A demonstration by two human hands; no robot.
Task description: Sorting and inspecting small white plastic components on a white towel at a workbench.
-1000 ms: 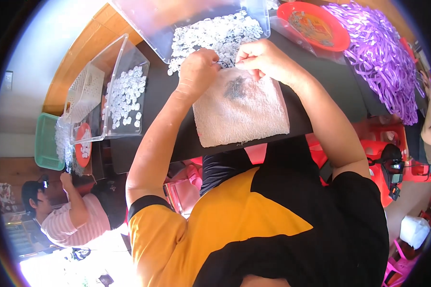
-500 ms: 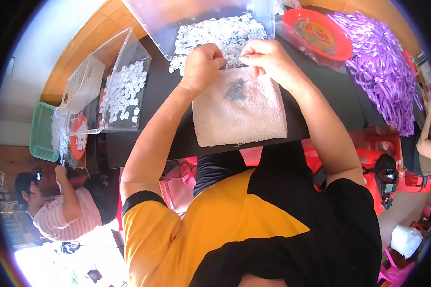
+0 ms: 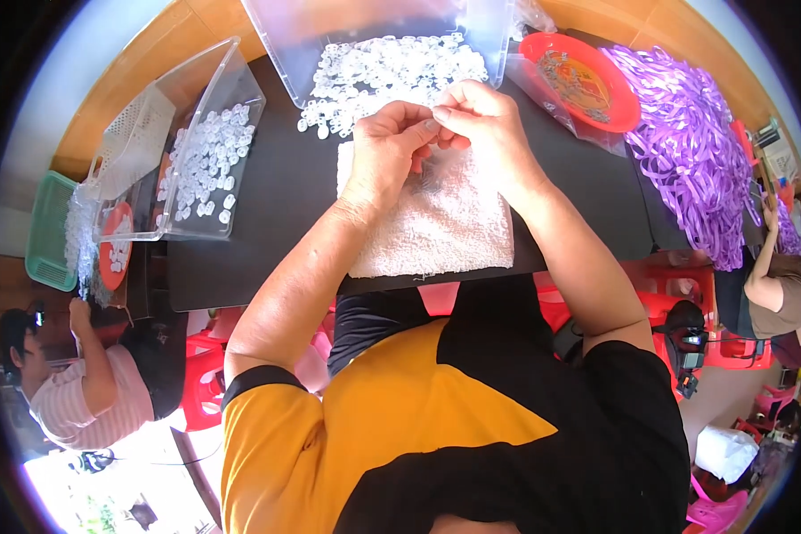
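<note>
Both left hand (image 3: 385, 151) and right hand (image 3: 485, 125) pinch together above a towel (image 3: 436, 238) (contents, lettering unclear).

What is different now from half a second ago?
The left hand and right hand have come together, meeting over the far part of the white towel; whether they hold anything is hidden. The purple ribbons and clear bin stayed in place.

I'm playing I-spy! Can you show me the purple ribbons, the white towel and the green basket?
Purple ribbons (image 3: 688, 158): head view, middle of the pile.
White towel (image 3: 432, 227): head view, middle of its uncovered surface.
Green basket (image 3: 50, 236): head view, bare part inside.
</note>
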